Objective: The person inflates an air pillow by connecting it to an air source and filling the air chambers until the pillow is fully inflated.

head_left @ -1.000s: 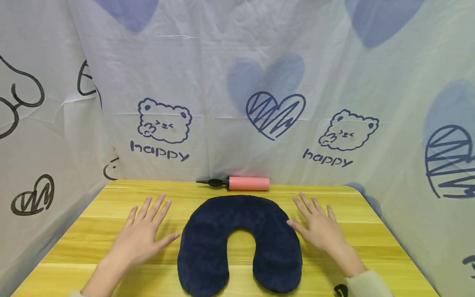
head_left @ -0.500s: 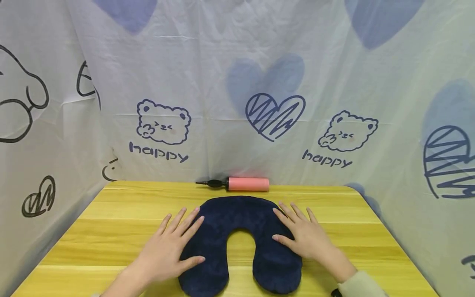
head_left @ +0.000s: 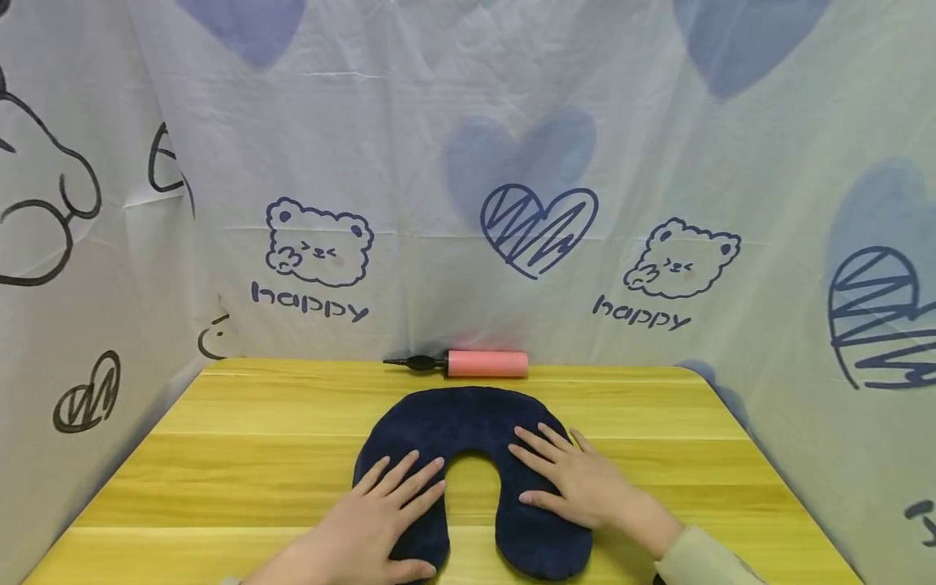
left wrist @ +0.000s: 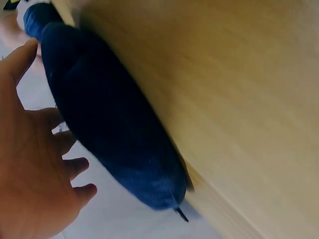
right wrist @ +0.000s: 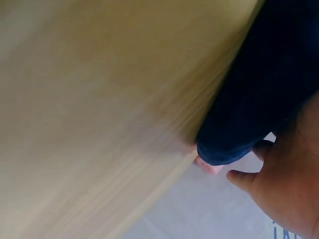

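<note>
A dark blue U-shaped neck pillow lies on the wooden table, its open end toward me. My left hand is over the pillow's left arm, fingers spread and straight. Over the right arm is my right hand, its fingers also spread. The left wrist view has the left hand alongside the pillow's upper surface; how firmly it touches cannot be told. In the right wrist view, the right hand partly hides the pillow.
Behind the pillow, at the table's back edge, lies a hand pump with a pink barrel and black nozzle. A white printed cloth hangs behind the table and along both sides.
Both hands have moved inward and toward me, from beside the pillow to over its two arms. The pillow and the pump stay in place.
</note>
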A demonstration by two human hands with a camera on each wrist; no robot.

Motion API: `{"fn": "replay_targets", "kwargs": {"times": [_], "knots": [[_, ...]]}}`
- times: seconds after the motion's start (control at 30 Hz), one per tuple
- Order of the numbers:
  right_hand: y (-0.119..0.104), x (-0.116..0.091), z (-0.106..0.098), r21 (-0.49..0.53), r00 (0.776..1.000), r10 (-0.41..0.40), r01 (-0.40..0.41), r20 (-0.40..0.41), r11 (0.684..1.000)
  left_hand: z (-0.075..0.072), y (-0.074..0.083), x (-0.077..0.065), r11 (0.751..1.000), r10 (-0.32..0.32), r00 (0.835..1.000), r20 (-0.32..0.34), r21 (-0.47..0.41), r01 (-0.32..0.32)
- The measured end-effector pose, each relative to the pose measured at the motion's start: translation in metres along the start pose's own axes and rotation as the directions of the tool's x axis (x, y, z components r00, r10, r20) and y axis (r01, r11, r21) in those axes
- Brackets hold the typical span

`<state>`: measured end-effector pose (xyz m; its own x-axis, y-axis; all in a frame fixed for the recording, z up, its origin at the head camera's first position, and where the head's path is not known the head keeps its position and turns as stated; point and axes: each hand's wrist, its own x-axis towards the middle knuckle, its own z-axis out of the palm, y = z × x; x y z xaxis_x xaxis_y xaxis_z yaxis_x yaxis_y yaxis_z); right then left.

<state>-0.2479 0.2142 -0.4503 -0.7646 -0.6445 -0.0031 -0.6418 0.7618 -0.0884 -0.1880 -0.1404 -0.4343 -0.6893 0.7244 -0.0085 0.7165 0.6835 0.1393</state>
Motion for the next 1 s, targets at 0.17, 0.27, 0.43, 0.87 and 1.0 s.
{"fn": "replay_targets", "kwargs": {"times": [0.17,0.27,0.43,0.87,1.0], "knots": [[-0.002,-0.001,0.002,0.013,1.000,-0.027,0.027,0.014,1.000,0.013,0.004,0.005,0.995,0.065,0.997,0.044,0.079,-0.068],[-0.002,-0.002,0.003,0.008,0.999,-0.034,0.034,0.012,0.999,0.021,0.004,0.006,0.984,0.105,0.994,0.036,0.141,-0.109],[-0.001,-0.003,0.004,0.011,0.999,-0.047,0.047,0.005,0.999,0.023,0.002,0.005,0.979,0.126,0.992,0.020,0.159,-0.128],[-0.003,-0.010,0.006,0.090,0.999,-0.039,0.038,0.010,0.995,0.008,-0.013,-0.002,1.000,0.004,0.994,0.112,0.003,-0.004],[-0.007,-0.015,0.005,0.138,0.999,-0.030,0.027,0.022,0.990,0.006,-0.022,-0.006,0.998,-0.037,0.994,0.107,-0.043,0.042]]}}
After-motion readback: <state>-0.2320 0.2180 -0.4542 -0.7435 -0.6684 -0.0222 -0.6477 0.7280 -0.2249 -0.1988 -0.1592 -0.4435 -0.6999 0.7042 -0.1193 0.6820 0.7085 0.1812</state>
